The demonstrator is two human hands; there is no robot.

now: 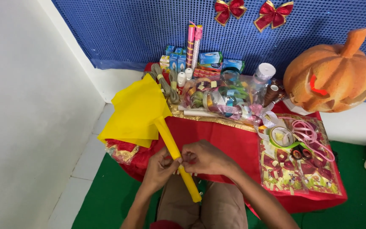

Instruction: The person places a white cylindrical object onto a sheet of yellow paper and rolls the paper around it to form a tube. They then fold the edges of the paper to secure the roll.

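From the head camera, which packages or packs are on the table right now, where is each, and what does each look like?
Small upright blue-and-white cardboard boxes: back of the table, left of the pink tubes.
Flat teal-and-white cardboard boxes: back centre, lying flat, right of the tubes.
Clear plastic bag of coloured ribbon rolls: table middle, crumpled.
Clear flat plastic packet of red-and-yellow paper pieces: right front edge.

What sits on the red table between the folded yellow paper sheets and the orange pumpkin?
Head view: between the folded yellow paper sheets and the orange pumpkin lies a clear plastic bag of coloured ribbon rolls.
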